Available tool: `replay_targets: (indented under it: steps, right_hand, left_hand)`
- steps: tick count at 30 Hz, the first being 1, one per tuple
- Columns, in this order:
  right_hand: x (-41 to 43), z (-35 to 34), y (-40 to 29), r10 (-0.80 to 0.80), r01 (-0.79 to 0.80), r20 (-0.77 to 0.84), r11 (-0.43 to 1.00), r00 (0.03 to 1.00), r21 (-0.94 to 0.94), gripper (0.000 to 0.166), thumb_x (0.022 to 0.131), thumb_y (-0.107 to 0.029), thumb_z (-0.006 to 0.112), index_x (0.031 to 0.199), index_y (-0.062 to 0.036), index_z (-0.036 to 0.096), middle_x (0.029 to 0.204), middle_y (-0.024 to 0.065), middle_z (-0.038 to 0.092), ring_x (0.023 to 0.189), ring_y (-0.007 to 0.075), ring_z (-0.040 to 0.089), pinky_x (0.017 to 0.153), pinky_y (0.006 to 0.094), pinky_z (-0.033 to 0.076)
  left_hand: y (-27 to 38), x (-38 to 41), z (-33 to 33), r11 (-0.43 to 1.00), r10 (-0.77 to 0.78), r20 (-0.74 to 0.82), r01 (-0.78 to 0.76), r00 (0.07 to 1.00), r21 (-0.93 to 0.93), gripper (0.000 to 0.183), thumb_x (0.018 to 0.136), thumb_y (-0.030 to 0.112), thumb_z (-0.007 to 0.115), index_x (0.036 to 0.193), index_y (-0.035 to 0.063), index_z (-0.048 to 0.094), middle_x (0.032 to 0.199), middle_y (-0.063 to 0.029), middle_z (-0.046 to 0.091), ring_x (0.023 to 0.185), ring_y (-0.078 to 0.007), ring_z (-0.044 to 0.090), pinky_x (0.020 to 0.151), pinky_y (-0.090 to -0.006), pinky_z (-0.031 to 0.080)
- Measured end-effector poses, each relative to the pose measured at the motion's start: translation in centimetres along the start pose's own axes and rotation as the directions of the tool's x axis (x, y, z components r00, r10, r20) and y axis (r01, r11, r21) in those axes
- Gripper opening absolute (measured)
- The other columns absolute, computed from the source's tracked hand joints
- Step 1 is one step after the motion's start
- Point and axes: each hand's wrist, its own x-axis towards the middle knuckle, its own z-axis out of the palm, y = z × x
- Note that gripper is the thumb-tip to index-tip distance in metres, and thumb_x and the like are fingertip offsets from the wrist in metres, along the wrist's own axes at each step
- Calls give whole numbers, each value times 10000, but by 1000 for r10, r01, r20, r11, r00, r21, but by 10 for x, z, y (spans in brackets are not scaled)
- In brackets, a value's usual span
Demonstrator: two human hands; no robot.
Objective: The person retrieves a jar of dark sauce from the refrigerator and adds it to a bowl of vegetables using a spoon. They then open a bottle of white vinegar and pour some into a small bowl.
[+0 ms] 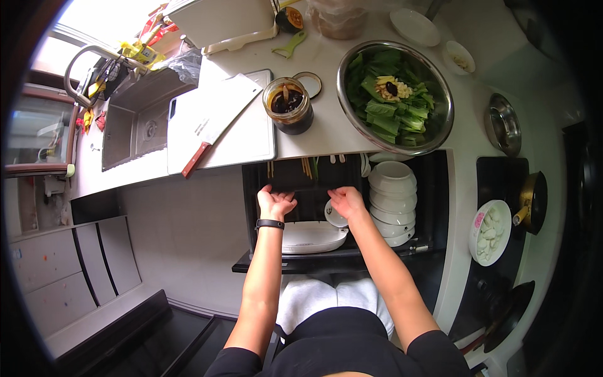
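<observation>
My left hand (276,202), with a black band at the wrist, is at the front edge of a black cutlery drawer (286,181), fingers partly curled. My right hand (347,202) is by the same edge further right, fingers bent. Whether either hand grips the edge is unclear. Ends of chopsticks (307,168) and white spoon handles (334,159) show inside this drawer. Below it, a pulled-out dish drawer (325,266) holds a white oval dish (313,237), a small white dish (333,214) partly behind my right hand, and stacked white bowls (393,188).
On the counter are a cleaver (226,118) on a white cutting board (183,136), an uncapped jar of dark sauce (288,106) and a steel bowl of chopped greens (346,110). The cleaver's wooden handle juts past the front edge. A sink (136,127) is left, a cooktop (499,179) right.
</observation>
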Motion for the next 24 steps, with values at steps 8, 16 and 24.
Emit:
replay_targets:
  steps: [8,16,24]
  right_hand:
    - [4,60,-46,-180,199,161,974,970,-108,575,916,-29,534,1478,-134,477,1325,47,623,1229,224,615,974,393,405]
    - [51,48,-7,-486,430,160,517,859,-740,703,968,-227,594,1588,-48,314,1546,214,458,1488,408,316,1158,411,333]
    - [54,46,-7,-338,331,135,634,931,-698,751,1039,-331,535,1632,-66,158,1666,175,252,1537,287,240,1210,364,223]
  left_hand:
    - [5,51,23,976,191,283,-211,940,45,433,1023,270,441,1417,101,497,1598,-55,422,1516,-228,316,1192,-475,194]
    - [-22,106,10,779,53,167,-146,985,609,634,998,497,563,1552,270,355,1662,-44,262,1518,-249,210,1131,-614,169]
    - [-61,121,25,546,134,124,-177,983,819,618,985,536,553,1525,292,376,1383,13,474,1203,-207,409,897,-477,351]
